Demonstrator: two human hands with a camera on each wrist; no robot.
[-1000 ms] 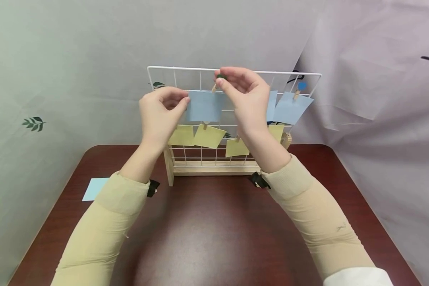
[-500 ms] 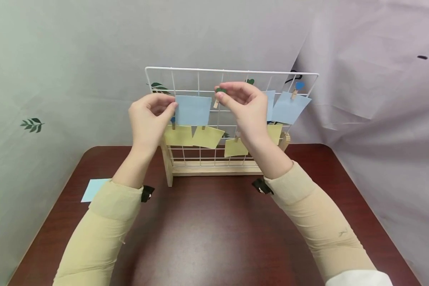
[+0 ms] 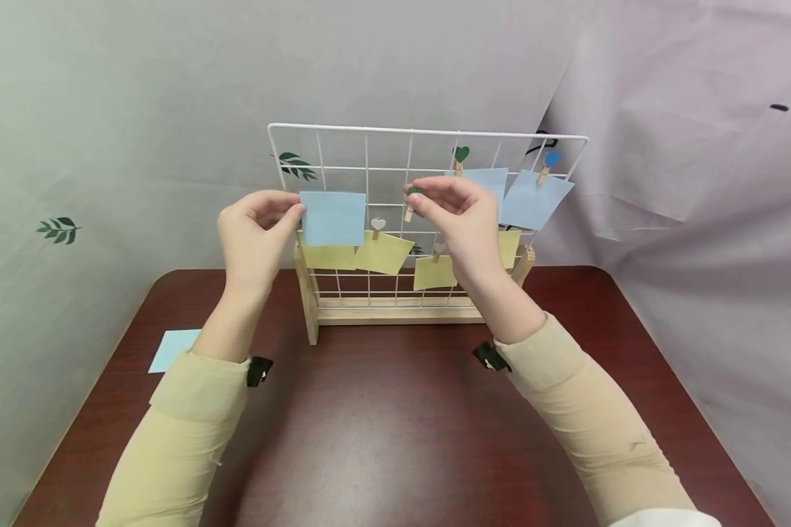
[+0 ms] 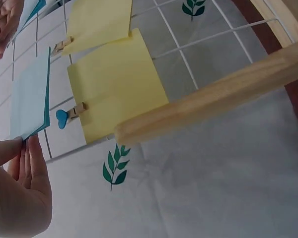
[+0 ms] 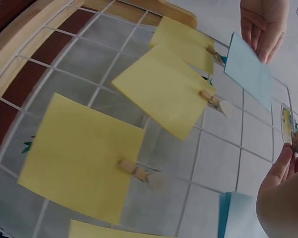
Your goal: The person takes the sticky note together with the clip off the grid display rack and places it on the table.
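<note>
Between thumb and fingers my left hand (image 3: 253,238) pinches the left edge of a light blue sticky note (image 3: 333,219), held before the white wire grid (image 3: 428,132). In the left wrist view this blue note (image 4: 31,99) looks like more than one layer. My right hand (image 3: 461,223) pinches a small wooden clothespin (image 3: 409,214) with a green heart, apart from the note. Yellow notes (image 3: 384,253) hang lower on the grid from heart-topped clothespins. In the right wrist view a white-heart clothespin (image 5: 216,103) grips one. Two more blue notes (image 3: 537,199) hang at the upper right.
A wooden stand (image 3: 395,315) carries the grid on a dark red table (image 3: 382,424). Another light blue note (image 3: 173,350) lies on the table at the left, partly behind the left sleeve. A pale cloth with leaf prints (image 3: 59,230) hangs behind.
My left hand has drawn the blue note left and down, away from the clothespin. My right hand has lowered, still pinching the green-heart clothespin, which no longer touches the note.
</note>
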